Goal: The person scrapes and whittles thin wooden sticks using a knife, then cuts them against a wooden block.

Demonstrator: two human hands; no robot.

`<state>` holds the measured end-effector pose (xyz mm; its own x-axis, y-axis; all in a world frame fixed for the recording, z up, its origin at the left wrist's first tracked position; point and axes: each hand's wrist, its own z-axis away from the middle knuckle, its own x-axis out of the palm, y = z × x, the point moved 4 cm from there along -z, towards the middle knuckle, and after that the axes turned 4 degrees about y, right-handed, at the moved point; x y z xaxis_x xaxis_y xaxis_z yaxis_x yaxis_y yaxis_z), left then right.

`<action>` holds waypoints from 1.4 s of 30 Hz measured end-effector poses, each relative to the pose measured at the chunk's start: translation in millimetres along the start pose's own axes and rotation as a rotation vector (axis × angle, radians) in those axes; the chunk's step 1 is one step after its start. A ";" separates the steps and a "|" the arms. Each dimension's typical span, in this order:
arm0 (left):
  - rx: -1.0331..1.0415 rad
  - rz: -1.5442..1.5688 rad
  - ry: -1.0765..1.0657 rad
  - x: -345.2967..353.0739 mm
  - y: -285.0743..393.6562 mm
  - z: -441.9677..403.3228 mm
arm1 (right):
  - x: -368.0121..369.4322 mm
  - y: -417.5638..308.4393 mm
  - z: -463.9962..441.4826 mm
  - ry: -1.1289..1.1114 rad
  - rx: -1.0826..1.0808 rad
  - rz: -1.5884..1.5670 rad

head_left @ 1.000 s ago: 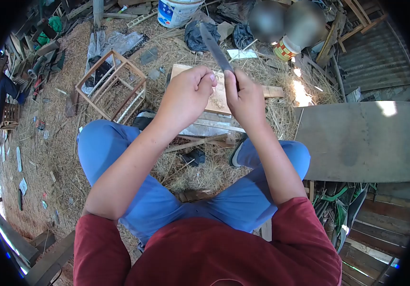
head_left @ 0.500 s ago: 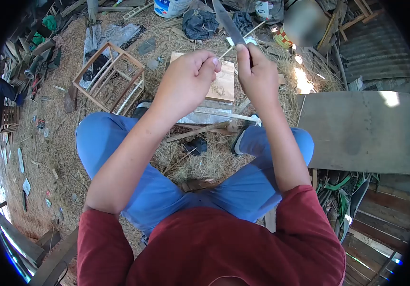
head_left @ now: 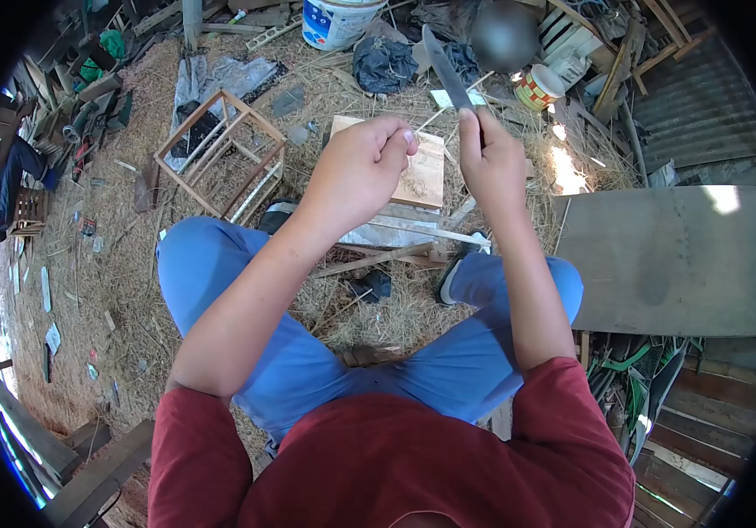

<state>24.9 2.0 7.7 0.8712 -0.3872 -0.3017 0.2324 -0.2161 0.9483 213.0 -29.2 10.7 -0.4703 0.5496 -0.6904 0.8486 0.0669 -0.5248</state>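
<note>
straw-littered floor, open wooden frame at left, grey panel and corrugated sheet at right, sunlit patch

From here, the knife loses most of its handle in the right hand, the stick 1 end in the left hand; a round shape is blurred.

Frame left of knife

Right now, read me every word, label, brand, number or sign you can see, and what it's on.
No text is readable.
White-and-blue bucket: printed markings, too small and blurred to read.
Checked tub: no wording I can make out.
Knife in the right hand: no lettering visible.
</note>
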 end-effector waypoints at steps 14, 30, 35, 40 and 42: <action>-0.020 0.001 0.034 -6.7 -2.5 -0.3 | 6.0 -8.5 2.6 -0.011 0.023 -0.055; 0.006 0.001 0.111 -5.2 -7.8 -4.0 | 10.9 -17.7 5.3 -0.012 -0.047 -0.045; 0.063 -0.018 0.120 -4.0 -21.1 -9.1 | 21.8 -19.2 23.7 -0.010 -0.123 -0.024; 0.061 -0.054 0.082 -3.0 -13.8 -3.4 | 16.3 -5.2 12.9 0.004 -0.011 -0.011; 0.039 -0.078 0.088 -3.9 -14.1 -4.2 | 18.9 -15.0 24.2 -0.016 -0.065 -0.017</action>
<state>20.0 10.2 -4.1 0.8862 -0.2881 -0.3629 0.2851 -0.2782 0.9172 185.6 -40.0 -6.5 -0.4884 0.5345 -0.6897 0.8541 0.1308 -0.5034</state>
